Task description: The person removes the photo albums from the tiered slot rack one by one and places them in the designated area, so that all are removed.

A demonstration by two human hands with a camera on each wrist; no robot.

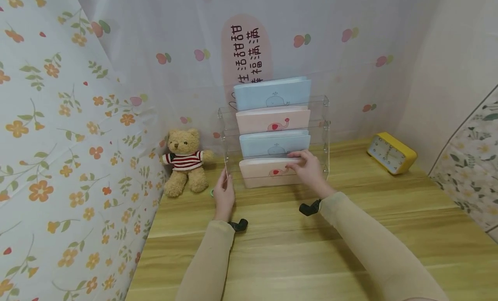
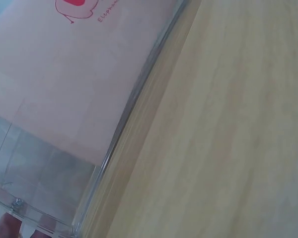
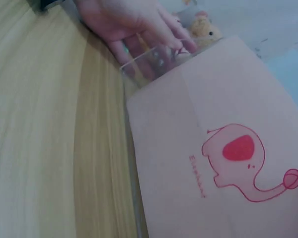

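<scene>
A clear tiered rack (image 1: 326, 152) stands on the table and holds two pink and two light blue notebooks in steps. My left hand (image 1: 224, 195) grips the rack's left side low down; in the right wrist view that hand (image 3: 131, 22) has its fingers around the clear side panel. In the lowest, front tier sits a pink notebook (image 1: 258, 169) with a red elephant drawing. My right hand (image 1: 309, 171) pinches its top right corner. Behind it rise a blue notebook (image 1: 256, 146), another pink notebook (image 1: 253, 123) and, highest, a blue notebook (image 1: 253, 97) with a whale.
A teddy bear (image 1: 186, 162) in a striped shirt sits left of the rack. At the back right a yellow alarm clock (image 1: 393, 153) stands on the wooden table (image 1: 272, 257). A patterned curtain (image 1: 175, 28) hangs close behind the rack. A small green ring-like thing (image 1: 212, 192) shows beside my left hand.
</scene>
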